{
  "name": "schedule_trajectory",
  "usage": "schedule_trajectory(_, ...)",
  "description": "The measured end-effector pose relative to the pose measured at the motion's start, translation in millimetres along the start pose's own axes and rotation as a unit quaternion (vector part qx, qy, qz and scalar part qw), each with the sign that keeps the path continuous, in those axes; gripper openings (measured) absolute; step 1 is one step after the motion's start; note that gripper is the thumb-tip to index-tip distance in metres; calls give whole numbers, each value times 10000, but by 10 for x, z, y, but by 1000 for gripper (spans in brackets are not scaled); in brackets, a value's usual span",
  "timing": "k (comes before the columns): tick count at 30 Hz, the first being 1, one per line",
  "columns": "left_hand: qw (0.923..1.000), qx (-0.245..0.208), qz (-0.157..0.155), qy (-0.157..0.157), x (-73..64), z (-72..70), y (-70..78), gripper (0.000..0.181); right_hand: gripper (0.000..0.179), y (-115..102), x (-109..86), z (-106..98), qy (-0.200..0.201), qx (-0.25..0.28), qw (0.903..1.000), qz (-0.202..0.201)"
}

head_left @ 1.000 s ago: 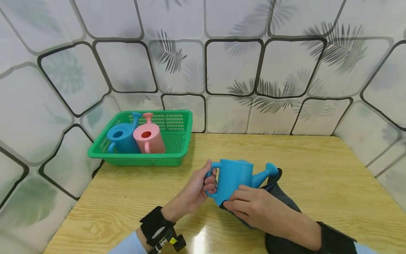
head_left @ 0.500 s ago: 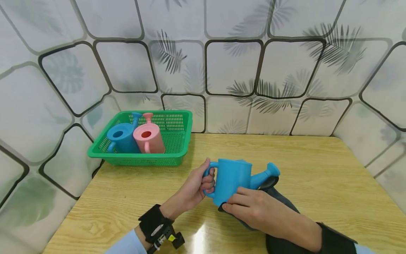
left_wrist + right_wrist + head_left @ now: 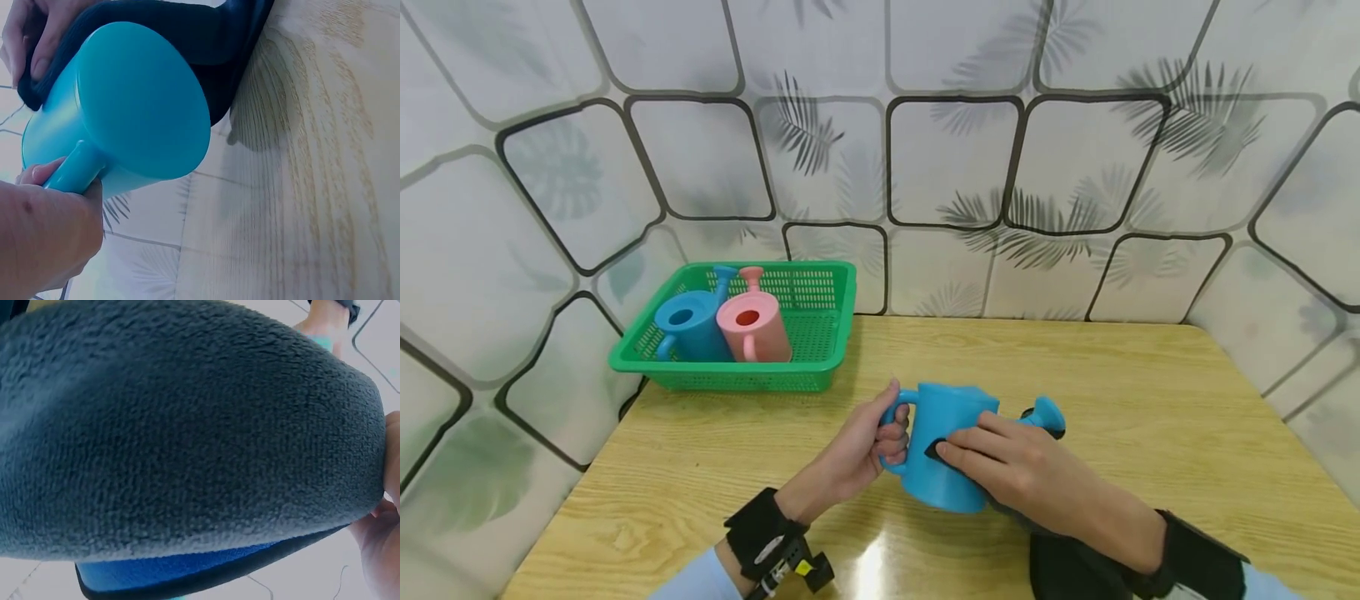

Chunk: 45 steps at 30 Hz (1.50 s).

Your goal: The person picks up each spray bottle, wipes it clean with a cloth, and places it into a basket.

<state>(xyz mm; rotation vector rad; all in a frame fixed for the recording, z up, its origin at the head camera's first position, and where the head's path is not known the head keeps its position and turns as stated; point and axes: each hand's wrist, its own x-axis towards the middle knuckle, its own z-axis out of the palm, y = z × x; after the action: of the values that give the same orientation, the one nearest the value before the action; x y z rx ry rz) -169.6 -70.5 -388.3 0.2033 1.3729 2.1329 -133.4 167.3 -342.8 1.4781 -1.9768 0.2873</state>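
A blue watering can (image 3: 947, 425) is held up over the table in the middle of the head view. My left hand (image 3: 868, 442) grips its handle, fingers curled round it. In the left wrist view, the can's round base (image 3: 147, 103) faces the camera. My right hand (image 3: 1026, 471) holds a dark grey cloth (image 3: 187, 444) with a blue side and black edging against the can's side. The fingers cover part of the spout, leaving its flared head (image 3: 1045, 415) in sight. The cloth's lower part hangs below the right wrist.
At the back left stands a green plastic basket (image 3: 730, 379). Inside it, a second blue watering can (image 3: 696, 333) leans beside a pink one (image 3: 760, 329). The wooden table (image 3: 1150, 400) meets a patterned wall covering (image 3: 955, 167) at the back and sides.
My right hand has moved up the can's side with the cloth, now covering part of the spout. The can has dipped a little, showing more of its lower body. The left hand keeps its grip.
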Motion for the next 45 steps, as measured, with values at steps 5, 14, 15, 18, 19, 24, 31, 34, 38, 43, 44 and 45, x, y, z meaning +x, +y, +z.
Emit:
schedule_trajectory(5,9999,119,-14,-72,-9,-6,-27,46,44,62,-11,-25,81,-242,9991,335)
schedule_trajectory(14,9995,293,-13,-89,-18,-32,-40,47,37,145,-1,-61,568,-288,9957,672)
schedule_trajectory(15,9996,278,4,-93,-19,-32,-38,47,37,156,-6,-64,597,-283,9950,746)
schedule_trajectory(18,9997,210,38,-89,-23,-30,-33,47,38,183,-26,-71,722,-204,9927,949)
schedule_trajectory(19,9998,184,50,-83,-24,-29,-30,47,39,190,-33,-73,724,-185,9920,1013)
schedule_trajectory(24,9999,133,60,-17,-27,-26,-21,47,39,208,-42,-74,746,-140,9910,1102)
schedule_trajectory(31,9999,129,32,7,-34,-34,-23,47,39,213,-47,-65,820,-12,9899,1156)
schedule_trajectory(34,9999,102,45,14,-35,-36,-22,47,39,218,-56,-59,815,38,9902,1130)
schedule_trajectory(38,10000,-10,61,36,-32,-46,-23,47,38,214,-74,-39,719,149,9918,1044)
schedule_trajectory(43,9996,-197,128,125,-17,-73,-17,46,37,161,-79,10,593,311,9947,778)
schedule_trajectory(44,9995,-230,140,142,-13,-80,-13,46,37,147,-77,20,569,317,9954,705)
schedule_trajectory(45,9994,-260,157,148,-8,-89,-9,46,36,133,-75,28,539,342,9959,635)
